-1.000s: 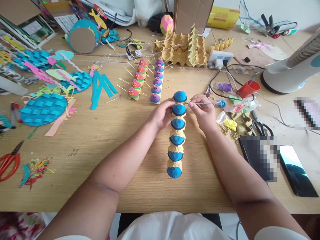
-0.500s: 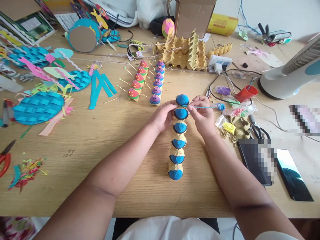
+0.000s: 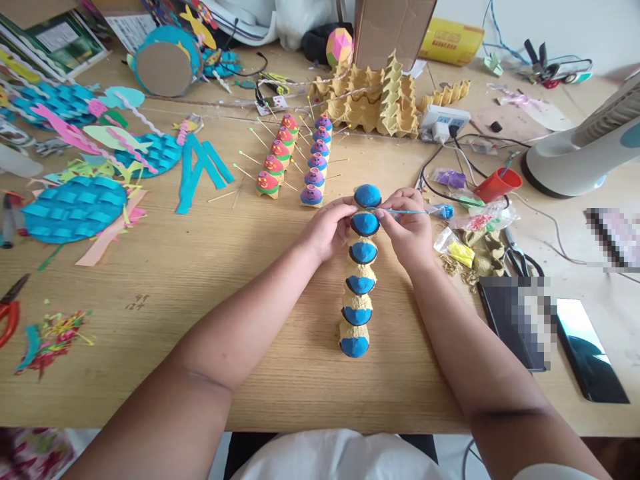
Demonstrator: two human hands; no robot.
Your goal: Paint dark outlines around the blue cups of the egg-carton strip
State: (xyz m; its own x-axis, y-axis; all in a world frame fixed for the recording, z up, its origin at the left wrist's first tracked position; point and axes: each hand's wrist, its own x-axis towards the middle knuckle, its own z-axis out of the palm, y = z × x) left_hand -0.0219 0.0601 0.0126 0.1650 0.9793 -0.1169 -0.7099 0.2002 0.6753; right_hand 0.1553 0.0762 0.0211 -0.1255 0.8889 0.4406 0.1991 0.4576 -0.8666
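Note:
Lengthwise in front of me lies a strip of egg-carton cups (image 3: 361, 268), each bump covered partly with blue clay and several edged in dark brown. My left hand (image 3: 331, 229) grips the strip's left side near its far end, fingers curled around the cup. Pinched in my right hand (image 3: 411, 225) is a thin blue stick tool (image 3: 406, 212), its tip at the gap between the two farthest blue bumps. Beyond my hands stand two finished-looking caterpillars, one red and green (image 3: 275, 157), the other purple and blue (image 3: 317, 160), with pins sticking out.
Egg cartons (image 3: 370, 100) lie at the back. On the right are a red cup (image 3: 499, 185), clay bags, scissors (image 3: 520, 257), a phone (image 3: 591, 350), a power strip (image 3: 445, 119) and a white fan (image 3: 580, 143). Blue woven paper crafts (image 3: 75, 208) and red-handled pliers (image 3: 10, 310) lie left.
The view has shifted slightly. Both hands keep about the same place at the far end of the strip, and the stick tool has tilted a little flatter.

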